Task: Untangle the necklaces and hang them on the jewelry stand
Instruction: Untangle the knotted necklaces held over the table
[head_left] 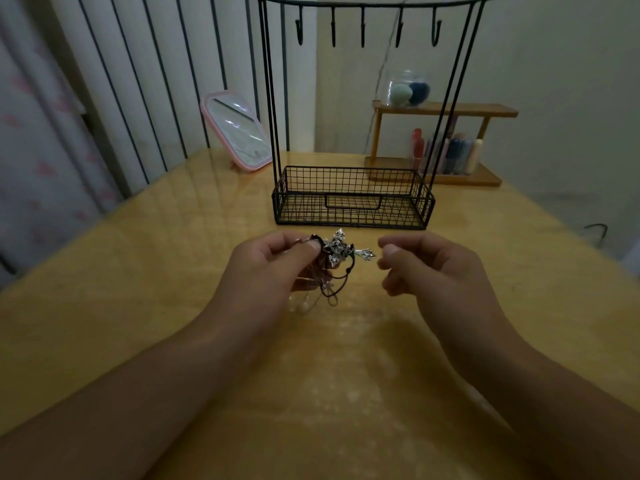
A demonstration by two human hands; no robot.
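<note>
Necklaces [337, 261]: one knotted clump at mid-frame, lifted just above the worktop [138, 306]. Visible in it are dark cord loops, pale strands hanging below, and silver cross-shaped pendants; one pendant [365, 254] sticks out toward the right of the frame. How many necklaces make up the clump cannot be told.

Left hand [273, 268]: fingers curled round the clump, thumb pressing it at the top. It carries the whole bundle.

Right hand [429, 265]: just right of the protruding pendant, not touching it. Thumb and forefinger are brought close together, other fingers loosely curled; nothing is seen between them.

Jewelry stand [353, 199]: black wire, directly behind the hands in the upper middle of the frame. The hooks [363, 27] on its top bar are bare, and the basket at its base looks bare too. Nothing hung yet; task judged to be at the untangling stage.

Risks, as judged:
- Pulling the pendant straight out could cinch the cord loops tighter around it, since the cords appear wrapped about it.
- The pale strands look thin; a hard tug might snap one or hide a knot deeper.
- Loosening the left grip to free a loop could let the bundle drop onto the worktop and re-knot.
- The stand is light wire; a snag while hooking could tip it.

Background: pink-framed mirror [239, 133] at upper left, wooden shelf [446, 110] with a jar and bottles at upper right.
</note>
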